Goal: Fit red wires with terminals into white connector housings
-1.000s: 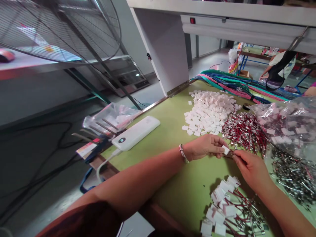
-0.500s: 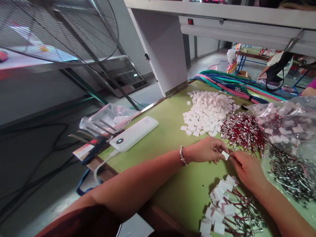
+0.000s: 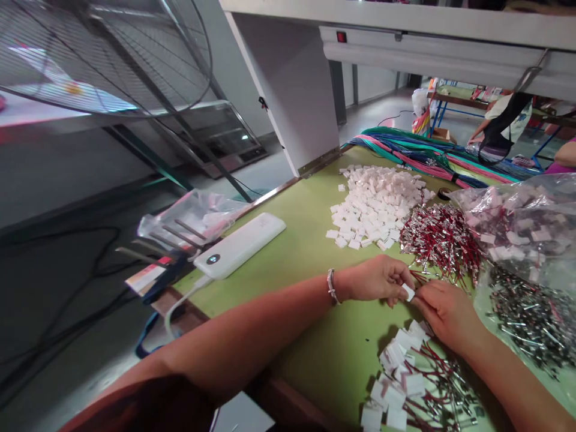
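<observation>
My left hand (image 3: 382,281) pinches a small white plastic connector housing (image 3: 408,292) between thumb and fingers. My right hand (image 3: 447,309) meets it from the right, its fingertips closed against the housing's edge; what they grip is too small and hidden to make out. Just beyond the hands is a pile of short red wires with metal terminals (image 3: 443,240). A heap of loose white housings (image 3: 378,201) lies behind it to the left. Below my right hand rests a group of white housings with dark red wires attached (image 3: 411,384).
At the right are a clear bag of white pieces (image 3: 526,222) and a pile of metal-tipped dark wires (image 3: 531,318) on plastic. Long cable bundles (image 3: 427,159) cross the back. A white power bank (image 3: 243,245) lies left, near a fan (image 3: 108,60). Another person's arm (image 3: 566,155) shows far right.
Both hands have shifted slightly downward together, and the white housing has tilted a little between them. The view has moved slightly. Piles on the table look the same.
</observation>
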A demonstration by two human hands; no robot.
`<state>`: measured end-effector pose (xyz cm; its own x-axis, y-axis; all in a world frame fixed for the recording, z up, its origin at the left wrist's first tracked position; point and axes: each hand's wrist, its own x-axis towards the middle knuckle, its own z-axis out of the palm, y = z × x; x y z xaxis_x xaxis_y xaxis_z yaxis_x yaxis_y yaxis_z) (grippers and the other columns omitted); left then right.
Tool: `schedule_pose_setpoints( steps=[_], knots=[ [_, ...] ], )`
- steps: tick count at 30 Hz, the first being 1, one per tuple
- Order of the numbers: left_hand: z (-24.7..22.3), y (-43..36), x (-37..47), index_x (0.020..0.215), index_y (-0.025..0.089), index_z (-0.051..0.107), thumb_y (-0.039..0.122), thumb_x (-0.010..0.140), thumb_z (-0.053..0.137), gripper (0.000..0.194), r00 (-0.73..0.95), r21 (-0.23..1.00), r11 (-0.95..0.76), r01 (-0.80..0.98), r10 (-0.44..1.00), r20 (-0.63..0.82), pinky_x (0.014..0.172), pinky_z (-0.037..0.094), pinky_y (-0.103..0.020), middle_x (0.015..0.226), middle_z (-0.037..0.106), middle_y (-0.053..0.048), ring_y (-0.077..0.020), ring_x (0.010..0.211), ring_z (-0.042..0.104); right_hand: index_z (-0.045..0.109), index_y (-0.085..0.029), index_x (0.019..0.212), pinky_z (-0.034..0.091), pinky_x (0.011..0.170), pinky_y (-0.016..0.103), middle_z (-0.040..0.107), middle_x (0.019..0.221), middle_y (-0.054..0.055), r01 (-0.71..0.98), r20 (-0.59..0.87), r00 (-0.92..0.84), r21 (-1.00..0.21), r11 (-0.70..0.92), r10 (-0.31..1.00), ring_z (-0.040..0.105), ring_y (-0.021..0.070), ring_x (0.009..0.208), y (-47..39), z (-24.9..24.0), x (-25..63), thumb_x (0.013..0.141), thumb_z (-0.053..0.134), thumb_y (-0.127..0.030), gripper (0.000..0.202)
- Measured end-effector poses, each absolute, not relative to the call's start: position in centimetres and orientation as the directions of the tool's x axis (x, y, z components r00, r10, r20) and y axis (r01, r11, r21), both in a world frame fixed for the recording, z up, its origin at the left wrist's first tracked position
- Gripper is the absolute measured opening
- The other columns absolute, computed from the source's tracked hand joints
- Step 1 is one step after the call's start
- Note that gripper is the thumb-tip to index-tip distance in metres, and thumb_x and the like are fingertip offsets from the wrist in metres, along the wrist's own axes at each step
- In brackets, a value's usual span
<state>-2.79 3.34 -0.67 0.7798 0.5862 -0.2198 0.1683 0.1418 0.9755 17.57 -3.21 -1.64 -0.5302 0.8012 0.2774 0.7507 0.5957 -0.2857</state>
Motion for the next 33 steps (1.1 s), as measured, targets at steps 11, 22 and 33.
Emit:
schedule_pose_setpoints(
  steps=[11,22,33],
  knots=[
    [1.5,0.3,-2.6,0.08,0.02,0.074,0.037,0.075,0.076,0.018,0.931,0.957,-0.28,0.082,0.365,0.027,0.07,0.05,-0.026,0.075,0.07,-0.003,-0.0141,0.068,0.06,0.059,-0.021,0.061,0.036,0.05,0.024,0.054,0.055,-0.002,0.641,-0.144,-0.457,-0.737,0.213,0.878,0.049,0.0123,0.052,-2.5,2.0,20.4,0.095,0.044,-0.041,0.042],
    [3.0,6.4,-6.9,0.063,0.016,0.066,0.027,0.088,0.056,0.029,0.345,0.637,-0.365,0.679,0.924,0.162,0.06,0.04,-0.025,0.06,0.06,-0.001,-0.0119,0.058,0.05,0.063,-0.02,0.081,0.038,0.058,0.03,0.065,0.083,0.005,0.949,0.117,-0.283,-0.108,0.296,0.952,0.061,0.0206,0.073,-2.6,-2.3,17.8,0.09,0.054,-0.026,0.013],
    [-1.1,7.2,-5.0,0.084,0.014,0.069,0.014,0.088,0.054,0.015,0.642,0.297,-0.657,0.693,0.75,0.162,0.083,0.045,-0.035,0.093,0.059,-0.01,-0.0227,0.091,0.054,0.065,-0.023,0.089,0.038,0.06,0.03,0.064,0.089,0.004,0.926,0.249,-0.351,-0.048,0.374,0.903,0.059,0.0192,0.079,-2.1,-2.0,17.3,0.092,0.051,-0.024,0.015]
  ],
)
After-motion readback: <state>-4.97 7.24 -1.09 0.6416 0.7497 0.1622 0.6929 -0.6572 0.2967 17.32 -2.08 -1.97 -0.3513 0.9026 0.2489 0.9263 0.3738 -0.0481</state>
